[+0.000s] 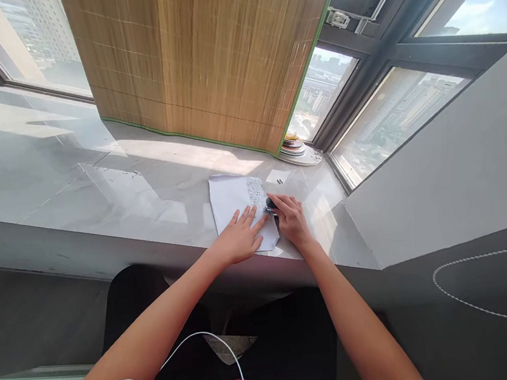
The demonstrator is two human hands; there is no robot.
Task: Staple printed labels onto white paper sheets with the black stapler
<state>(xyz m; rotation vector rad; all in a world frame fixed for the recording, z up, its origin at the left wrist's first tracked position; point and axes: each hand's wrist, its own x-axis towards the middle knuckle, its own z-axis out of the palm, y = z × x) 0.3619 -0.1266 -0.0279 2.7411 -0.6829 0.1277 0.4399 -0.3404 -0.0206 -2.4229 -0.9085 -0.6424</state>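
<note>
- Pale, glossy ledge (66, 193) beneath sunlit windows fills my remote view; I place everything by the white paper (227, 199) near its front edge.
- At the paper's right edge, my right hand (291, 219) has its fingers closed around a small tool (270, 203).
- I make that tool out as a dark, rounded body with shiny metal below; its finer detail is hidden by the fingers.
- Over the paper's lower part, my left hand (240, 237) lies palm down, fingers spread wide, gripping nothing, one fingertip just beside the tool.
- The paper looks plain white, with dense dark markings toward its upper right, too small for me to read.
- Just beyond its upper right corner sit two short dark bars (279, 181).
- Farther behind the paper, I see a hanging bamboo mat (192, 56) with green edging and stacked plates (298, 155).
</note>
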